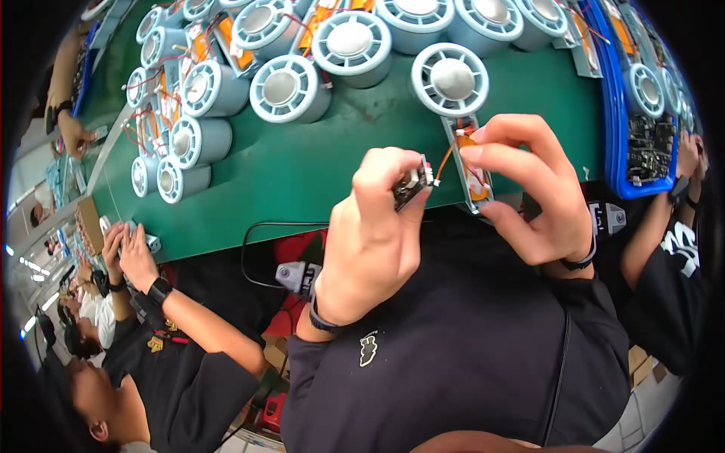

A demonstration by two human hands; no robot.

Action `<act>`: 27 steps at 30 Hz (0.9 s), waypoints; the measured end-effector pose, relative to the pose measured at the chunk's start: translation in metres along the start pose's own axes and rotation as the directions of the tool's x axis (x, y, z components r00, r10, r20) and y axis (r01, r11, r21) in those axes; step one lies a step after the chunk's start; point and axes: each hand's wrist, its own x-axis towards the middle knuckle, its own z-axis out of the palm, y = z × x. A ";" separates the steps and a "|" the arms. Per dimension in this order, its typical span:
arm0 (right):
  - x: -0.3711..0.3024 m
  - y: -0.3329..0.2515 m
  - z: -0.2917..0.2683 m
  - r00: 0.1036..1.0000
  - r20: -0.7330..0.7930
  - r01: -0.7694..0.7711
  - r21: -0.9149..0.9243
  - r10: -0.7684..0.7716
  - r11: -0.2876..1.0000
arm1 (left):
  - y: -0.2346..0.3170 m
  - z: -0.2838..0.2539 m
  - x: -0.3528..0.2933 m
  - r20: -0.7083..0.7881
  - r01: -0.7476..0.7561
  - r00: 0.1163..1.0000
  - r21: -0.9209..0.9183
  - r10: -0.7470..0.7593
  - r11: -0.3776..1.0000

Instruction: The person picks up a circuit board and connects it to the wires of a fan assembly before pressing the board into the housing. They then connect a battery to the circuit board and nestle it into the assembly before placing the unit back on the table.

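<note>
My left hand [374, 226] pinches a small dark circuit board [408, 189] between thumb and fingers. A white plug on thin red and dark wires [447, 163] sits at or beside the board's edge; whether it is seated I cannot tell. The wires run to a light-blue handheld fan [451, 79] lying on the green table, its round head away from me. In its open handle is an orange battery [476, 186]. My right hand [540, 185] is closed about this handle, two fingertips at the wires and the thumb by its near end.
Several similar fans [351, 45] crowd the table's [325, 174] far side and left. At right stands a blue tray [615, 155] with dark circuit boards [651, 151]. Co-workers' hands are at the left [134, 253] and right edges. A black cable [264, 224] loops over the near edge.
</note>
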 end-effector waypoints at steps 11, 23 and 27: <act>0.009 -0.001 0.028 0.999 0.029 0.044 -0.361 -0.036 0.932 | 0.007 -0.001 0.004 0.132 0.102 0.985 0.097 -0.114 0.990; 0.003 0.027 0.033 0.987 -0.140 0.038 -0.307 -0.084 0.951 | -0.008 0.012 0.005 -0.082 -0.108 0.992 -0.161 0.095 0.981; 0.005 0.021 0.031 0.989 -0.120 0.045 -0.322 -0.088 0.946 | -0.011 0.015 0.009 -0.057 -0.076 0.996 -0.213 0.065 0.974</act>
